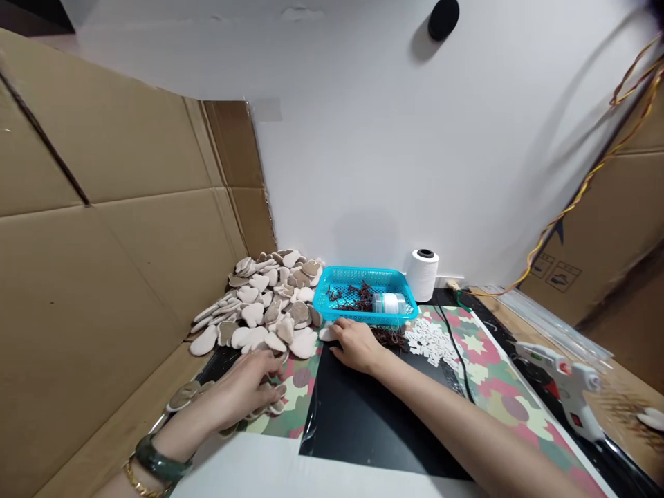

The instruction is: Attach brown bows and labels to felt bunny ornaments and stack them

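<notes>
My right hand (357,346) reaches to the front of the blue basket, its fingertips closed on a pale fabric piece (327,333). Beside the large pile of padded white-and-tan fabric pieces (253,315), my left hand (254,380) is curved with the thumb apart from the fingers. No piece shows in the gap between them. Several more fabric pieces (277,407) lie under and beside that hand, partly covered by it. A black sheet (363,422) lies below my right forearm.
The blue basket (366,319) holds dark brown twisted bits and a clear-sided spool (389,303). A white thread cone (424,277) stands beside it. Small white pieces (433,342) lie near a black cord (459,353). A glue gun (568,387) lies right. Cardboard (129,277) walls the left.
</notes>
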The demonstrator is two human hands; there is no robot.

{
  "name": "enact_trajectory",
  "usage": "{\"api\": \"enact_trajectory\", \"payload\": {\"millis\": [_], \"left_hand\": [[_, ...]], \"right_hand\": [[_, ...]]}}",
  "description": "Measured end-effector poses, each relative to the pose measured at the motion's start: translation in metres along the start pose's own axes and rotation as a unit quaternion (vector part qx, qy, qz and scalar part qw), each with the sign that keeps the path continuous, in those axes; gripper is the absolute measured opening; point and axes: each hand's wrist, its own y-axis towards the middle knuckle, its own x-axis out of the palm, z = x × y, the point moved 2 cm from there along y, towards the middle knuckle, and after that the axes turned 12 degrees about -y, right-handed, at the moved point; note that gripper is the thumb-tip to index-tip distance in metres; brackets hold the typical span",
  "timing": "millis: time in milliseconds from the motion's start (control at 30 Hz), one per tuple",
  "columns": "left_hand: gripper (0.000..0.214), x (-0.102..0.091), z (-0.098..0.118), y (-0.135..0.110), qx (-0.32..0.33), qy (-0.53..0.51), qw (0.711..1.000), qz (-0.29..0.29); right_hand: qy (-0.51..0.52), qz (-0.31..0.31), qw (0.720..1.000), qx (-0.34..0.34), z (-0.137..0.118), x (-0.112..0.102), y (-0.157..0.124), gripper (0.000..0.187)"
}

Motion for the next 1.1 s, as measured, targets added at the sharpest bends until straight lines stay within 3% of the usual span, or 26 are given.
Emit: {"api": "enact_trajectory", "payload": {"millis": [133,300,367,433,500,567,633,700,767,833,967,1100], "left_hand": [[0.011,0.011,0.017,0.006,0.102,0.104,0.989,0.041],[0.017,0.05,0.047,0.014,0.261,0.058,0.963,0.043],[0.017,0.069,0.06,0.016,0.321,0.04,0.946,0.018],[0.019,0.091,0.071,0.02,0.37,0.037,0.928,-0.035],[0.021,0.114,0.075,0.024,0.401,0.05,0.91,-0.092],[0.023,0.135,0.073,0.029,0.407,0.069,0.903,-0.121],[0.025,0.15,0.065,0.034,0.396,0.076,0.908,-0.116],[0.026,0.159,0.056,0.036,0.379,0.072,0.917,-0.098],[0.026,0.162,0.051,0.035,0.368,0.078,0.923,-0.081],[0.026,0.161,0.053,0.032,0.366,0.105,0.922,-0.074],[0.023,0.16,0.068,0.029,0.358,0.146,0.92,-0.069],[0.015,0.165,0.072,0.034,0.355,0.122,0.924,-0.073]], "right_hand": [[-0.006,-0.011,1.0,0.013,-0.004,0.004,0.002,0.021],[0.053,0.005,0.999,0.002,0.019,-0.043,-0.041,0.021],[0.125,-0.031,0.991,-0.032,0.032,-0.063,-0.057,0.022],[0.184,-0.113,0.974,-0.064,0.042,-0.072,-0.066,0.026],[0.214,-0.176,0.958,-0.08,0.048,-0.068,-0.07,0.031],[0.222,-0.188,0.954,-0.077,0.05,-0.058,-0.073,0.032],[0.215,-0.147,0.965,-0.043,0.05,-0.048,-0.079,0.031],[0.195,-0.064,0.979,0.022,0.049,-0.042,-0.095,0.028],[0.175,0.035,0.98,0.087,0.049,-0.04,-0.118,0.02],[0.177,0.092,0.974,0.105,0.047,-0.037,-0.144,0.017],[0.198,0.101,0.972,0.072,0.044,-0.026,-0.175,0.022],[0.191,0.115,0.972,0.071,0.044,-0.015,-0.179,0.025]]}}
